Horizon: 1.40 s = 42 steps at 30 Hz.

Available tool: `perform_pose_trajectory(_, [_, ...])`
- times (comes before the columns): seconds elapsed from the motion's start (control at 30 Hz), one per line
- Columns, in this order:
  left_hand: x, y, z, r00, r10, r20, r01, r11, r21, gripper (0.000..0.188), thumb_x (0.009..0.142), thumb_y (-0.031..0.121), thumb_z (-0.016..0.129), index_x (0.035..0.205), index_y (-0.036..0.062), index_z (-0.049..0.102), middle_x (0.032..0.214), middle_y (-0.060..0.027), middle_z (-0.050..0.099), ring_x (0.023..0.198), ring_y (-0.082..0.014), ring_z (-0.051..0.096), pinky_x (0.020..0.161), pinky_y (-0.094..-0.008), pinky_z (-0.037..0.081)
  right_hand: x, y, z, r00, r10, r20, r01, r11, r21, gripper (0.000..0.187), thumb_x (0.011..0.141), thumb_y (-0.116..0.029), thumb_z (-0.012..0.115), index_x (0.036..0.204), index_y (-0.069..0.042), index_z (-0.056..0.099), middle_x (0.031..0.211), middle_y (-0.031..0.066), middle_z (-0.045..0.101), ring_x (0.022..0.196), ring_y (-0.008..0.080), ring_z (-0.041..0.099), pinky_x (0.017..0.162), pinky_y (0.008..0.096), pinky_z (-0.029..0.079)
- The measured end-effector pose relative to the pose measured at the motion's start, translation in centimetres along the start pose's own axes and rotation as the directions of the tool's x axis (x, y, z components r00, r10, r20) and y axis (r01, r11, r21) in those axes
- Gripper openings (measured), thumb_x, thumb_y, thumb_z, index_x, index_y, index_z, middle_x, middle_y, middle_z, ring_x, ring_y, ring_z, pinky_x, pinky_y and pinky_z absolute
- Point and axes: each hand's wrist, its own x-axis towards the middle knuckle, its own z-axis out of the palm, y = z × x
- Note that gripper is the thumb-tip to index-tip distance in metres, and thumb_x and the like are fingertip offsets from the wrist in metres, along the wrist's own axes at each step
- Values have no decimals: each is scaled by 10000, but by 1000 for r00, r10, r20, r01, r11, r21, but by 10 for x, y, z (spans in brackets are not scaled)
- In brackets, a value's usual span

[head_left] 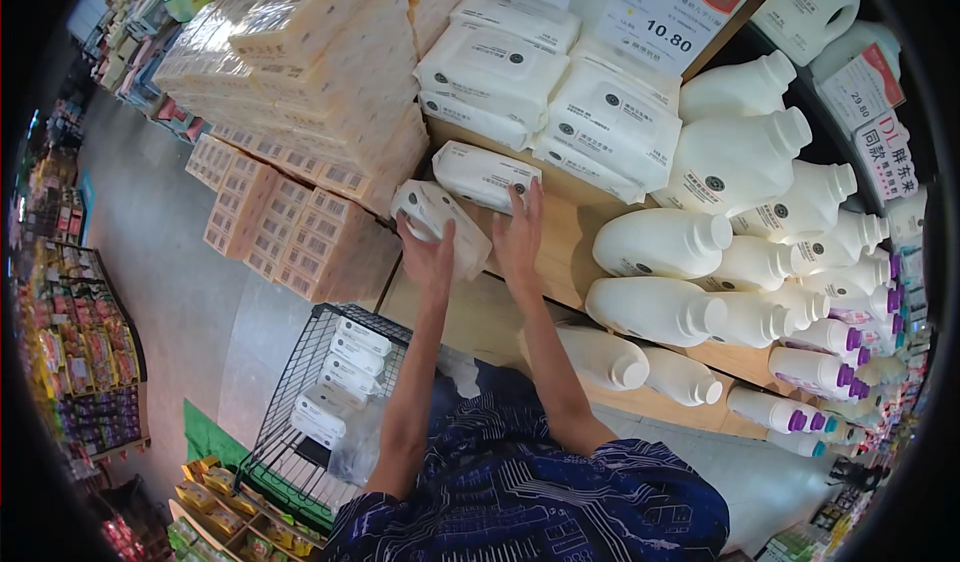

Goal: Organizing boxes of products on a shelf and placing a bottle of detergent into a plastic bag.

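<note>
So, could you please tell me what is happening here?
A person grips one white pack with the left hand and touches a second white pack on the wooden shelf with the right hand. Stacked packs lie behind them, and similar packs sit in the wire cart at the person's left.

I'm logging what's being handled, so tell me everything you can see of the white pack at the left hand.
The pack is oblong and white, with a plastic-looking wrapper, a dark round mark and print. It slants beside another pack; the left hand grips it; whether the shelf supports it is unclear.
</note>
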Motion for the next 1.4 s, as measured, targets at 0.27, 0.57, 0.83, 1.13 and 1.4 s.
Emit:
perform_pose_trajectory(0.27, [-11, 12, 50, 986, 27, 162, 71, 821, -567, 822, 869, 48, 671, 1524, -67, 188, 1413, -247, 427, 1242, -384, 539, 975, -450, 519, 2, 2, 22, 995, 27, -96, -8, 981, 194, 350, 894, -100, 673, 1219, 25, 632, 1510, 230, 412, 1422, 449, 335, 1169, 487, 291])
perform_pose_trajectory(0.57, [-25, -39, 40, 873, -21, 488, 364, 694, -621, 809, 914, 118, 635, 1550, -49, 164, 1557, -237, 309, 1237, -292, 530, 918, -351, 525, -5, -1, 23, 940, 336, 66, -322, 803, 501, 995, 822, -194, 780, 1548, 52, 145, 1535, 286, 324, 1404, 371, 372, 1149, 422, 314])
perform_pose_trajectory(0.83, [-39, -83, 9, 875, 17, 484, 323, 724, -609, 768, 901, 192, 687, 1520, -49, 302, 1481, -173, 464, 905, -142, 658, 721, -251, 516, -15, 23, 48, 952, 239, 192, -306, 782, 542, 894, 868, -217, 752, 1542, 39, 222, 1490, 207, 432, 1322, 285, 467, 1116, 378, 344])
perform_pose_trajectory(1.13, [-127, -259, -131, 879, -447, 167, 467, 735, -491, 416, 934, 196, 639, 1287, -14, 568, 1046, -92, 670, 794, -150, 687, 628, -265, 543, -116, -62, 0, 991, -57, 118, 22, 960, 280, 577, 905, -262, 721, 1343, 28, 482, 1324, 203, 533, 1273, 314, 497, 1117, 420, 346])
perform_pose_trajectory(1.4, [-169, -485, -286, 687, -589, -426, 660, 751, 25, 419, 883, 242, 667, 1209, -17, 615, 1012, -150, 683, 831, -286, 666, 752, -402, 527, -286, -131, 127, 399, -150, 904, -189, 952, 242, 519, 812, -222, 783, 1227, 4, 568, 1081, 167, 652, 1008, 283, 656, 897, 379, 518])
